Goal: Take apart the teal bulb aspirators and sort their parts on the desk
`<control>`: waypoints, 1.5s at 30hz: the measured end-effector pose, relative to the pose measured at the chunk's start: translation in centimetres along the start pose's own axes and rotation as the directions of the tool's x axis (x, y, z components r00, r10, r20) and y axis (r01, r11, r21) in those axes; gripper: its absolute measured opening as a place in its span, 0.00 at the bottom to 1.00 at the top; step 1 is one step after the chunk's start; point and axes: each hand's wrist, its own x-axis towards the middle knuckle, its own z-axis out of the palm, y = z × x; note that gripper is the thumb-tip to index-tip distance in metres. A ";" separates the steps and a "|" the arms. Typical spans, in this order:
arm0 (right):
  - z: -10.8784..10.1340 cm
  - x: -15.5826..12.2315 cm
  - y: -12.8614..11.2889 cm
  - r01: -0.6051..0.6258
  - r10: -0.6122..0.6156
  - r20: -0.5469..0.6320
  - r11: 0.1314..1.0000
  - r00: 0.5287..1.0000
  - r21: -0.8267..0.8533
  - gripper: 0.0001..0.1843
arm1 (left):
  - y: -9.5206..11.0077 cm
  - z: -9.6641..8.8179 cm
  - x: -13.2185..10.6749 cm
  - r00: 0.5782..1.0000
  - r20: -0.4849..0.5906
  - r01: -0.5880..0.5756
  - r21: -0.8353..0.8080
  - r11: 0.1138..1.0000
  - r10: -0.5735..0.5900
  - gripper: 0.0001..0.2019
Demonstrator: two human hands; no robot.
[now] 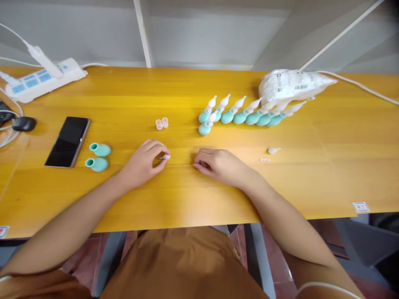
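My left hand (146, 161) pinches a small white nozzle tip (166, 157) between thumb and fingers, low over the table. Across from it my right hand (215, 163) is closed, its fingertips slightly blurred; what it holds, if anything, is hidden. Beyond both hands lie two clear pinkish collars (162, 123). Two open-necked teal rubber bulbs (101, 164) rest left of my left hand. Behind my right hand is a row of several teal bulb syringes (240, 117) fitted with white nozzles. To the right lie a loose white nozzle (274, 150) and several tiny pale pieces (265, 160).
A black phone (67, 142) lies at the left, near a mouse (24, 123) and a white power strip (46, 81) with cables. At the back right sits a white plastic bag (289, 86). A grey partition (205, 35) borders the wooden table (174, 199).
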 end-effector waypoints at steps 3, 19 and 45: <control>-0.7 -0.1 0.1 0.039 -0.039 -0.014 0.999 0.999 0.007 0.11 | -0.1 -0.2 0.1 0.994 -0.072 0.078 0.007 0.997 -0.077 0.12; -10.2 -6.7 6.9 -0.436 0.235 -0.787 0.899 0.571 -0.047 0.11 | -3.1 0.4 2.6 0.985 -0.136 0.130 0.174 0.976 -0.107 0.18; -10.6 -8.4 7.6 -0.824 0.860 0.122 0.509 0.495 -0.249 0.06 | -3.6 0.1 1.9 0.950 -0.242 0.231 0.118 0.966 -0.198 0.10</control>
